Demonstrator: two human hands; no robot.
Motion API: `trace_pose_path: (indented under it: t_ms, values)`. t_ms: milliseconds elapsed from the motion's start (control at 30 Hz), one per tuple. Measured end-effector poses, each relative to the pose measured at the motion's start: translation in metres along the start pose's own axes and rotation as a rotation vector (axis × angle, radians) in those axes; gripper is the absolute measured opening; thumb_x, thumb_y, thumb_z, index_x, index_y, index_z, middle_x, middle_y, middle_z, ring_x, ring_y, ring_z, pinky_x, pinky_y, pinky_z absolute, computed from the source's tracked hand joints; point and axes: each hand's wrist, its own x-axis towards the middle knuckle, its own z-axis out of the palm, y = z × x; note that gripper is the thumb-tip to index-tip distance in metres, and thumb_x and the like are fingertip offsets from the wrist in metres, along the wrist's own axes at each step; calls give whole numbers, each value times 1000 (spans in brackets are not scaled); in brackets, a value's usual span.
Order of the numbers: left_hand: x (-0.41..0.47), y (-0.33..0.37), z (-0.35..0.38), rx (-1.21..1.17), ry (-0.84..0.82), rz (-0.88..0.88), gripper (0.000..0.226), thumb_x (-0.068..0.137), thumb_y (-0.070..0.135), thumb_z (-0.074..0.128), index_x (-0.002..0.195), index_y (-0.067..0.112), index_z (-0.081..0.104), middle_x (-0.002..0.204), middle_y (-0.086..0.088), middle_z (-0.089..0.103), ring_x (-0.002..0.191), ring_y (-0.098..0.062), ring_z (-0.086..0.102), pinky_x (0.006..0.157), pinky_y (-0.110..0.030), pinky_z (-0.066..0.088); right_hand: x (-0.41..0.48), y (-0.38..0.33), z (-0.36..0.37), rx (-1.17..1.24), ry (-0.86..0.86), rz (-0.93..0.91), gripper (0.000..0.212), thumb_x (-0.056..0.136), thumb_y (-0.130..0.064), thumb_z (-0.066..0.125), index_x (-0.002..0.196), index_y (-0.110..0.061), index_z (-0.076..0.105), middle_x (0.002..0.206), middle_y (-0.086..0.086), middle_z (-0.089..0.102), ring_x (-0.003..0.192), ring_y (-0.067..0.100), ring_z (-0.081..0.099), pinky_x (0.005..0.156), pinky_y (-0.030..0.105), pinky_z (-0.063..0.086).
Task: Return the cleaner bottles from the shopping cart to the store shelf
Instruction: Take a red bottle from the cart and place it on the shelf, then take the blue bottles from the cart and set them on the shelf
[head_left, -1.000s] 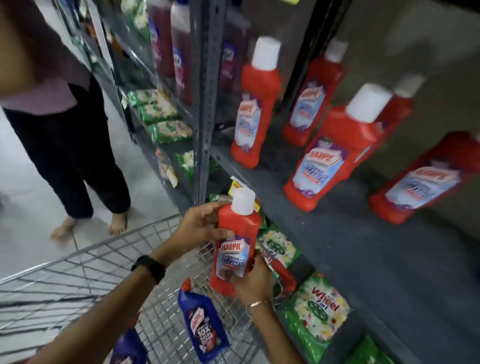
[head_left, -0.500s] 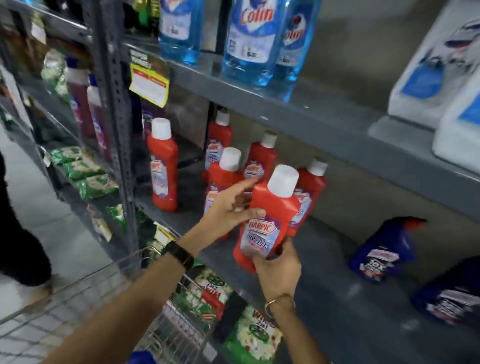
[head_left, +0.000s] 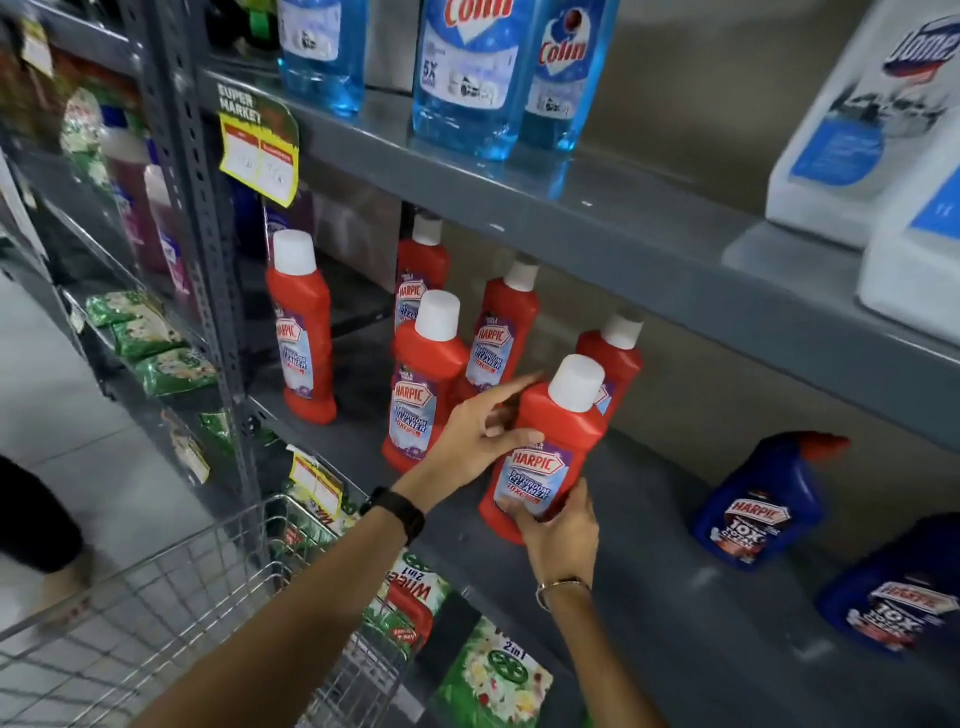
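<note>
A red Harpic cleaner bottle (head_left: 551, 451) with a white cap stands upright on the grey middle shelf (head_left: 654, 582), near its front edge. My right hand (head_left: 558, 530) grips its base from below. My left hand (head_left: 475, 434) rests against its left side, fingers spread along the body. Several more red Harpic bottles (head_left: 426, 379) stand behind and to the left. The wire shopping cart (head_left: 156, 613) is at lower left; its inside is mostly out of view.
Two blue Harpic bottles (head_left: 763, 499) stand at the shelf's right. Blue Colin bottles (head_left: 467, 73) and white jugs (head_left: 862, 114) fill the shelf above. Green detergent packs (head_left: 493, 675) lie on the lower shelf. Another person's leg (head_left: 36, 519) is at far left.
Both hands lifted the red bottle out of the cart up to the middle shelf and brought it down onto the shelf beside the other red bottles. The view rose with it.
</note>
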Motion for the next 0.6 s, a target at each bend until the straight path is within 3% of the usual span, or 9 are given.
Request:
trace_pose_path:
  t_ms: [133,233,300,333,433,500,600]
  values:
    - [-12,0,7,-14,127,46,57,79,8,66,125,31,41,123,11,53,108,9,55,89,-12,47,-5,2,5,-25,50,26,67,57,-33,83,109,-11,48,106,11,62,93,29,61,69,38,50]
    - [-44,-6,2,-53,331,110,46,79,5,65,115,31,52,117,15,60,110,-2,58,91,-18,48,-27,3,13,52,288,24,74,57,-37,81,116,-8,46,110,15,55,101,25,52,81,45,48]
    - [-77,-20,-13,-121,525,140,38,78,0,65,105,26,59,104,12,67,100,-10,64,85,-22,51,-53,3,26,130,436,-51,64,64,-43,71,114,-9,47,105,10,54,97,27,53,84,48,47]
    - [-97,-31,-23,-149,645,122,34,77,-2,65,101,22,60,99,10,68,95,-12,65,82,-22,52,-68,0,36,183,432,-71,57,68,-45,66,111,-12,49,102,5,53,95,26,54,84,44,47]
    - [-174,-88,-57,-191,980,-128,30,78,2,64,91,27,56,98,5,63,89,-12,62,79,-24,52,-109,-5,78,271,182,-147,40,79,-50,54,106,-20,51,94,-1,53,84,15,55,78,14,45]
    - [-232,-134,-80,-164,1139,-327,32,79,2,63,88,32,56,97,1,62,89,-15,60,81,-27,50,-130,-7,113,260,-78,-165,34,81,-54,49,104,-29,48,86,-8,56,75,11,56,66,16,49]
    - [-307,-196,-113,-93,1206,-608,28,80,-4,61,101,14,56,105,-15,60,90,-21,56,74,-18,50,-146,4,175,131,-428,-79,35,83,-39,58,109,-18,48,89,-3,61,74,15,58,60,22,46]
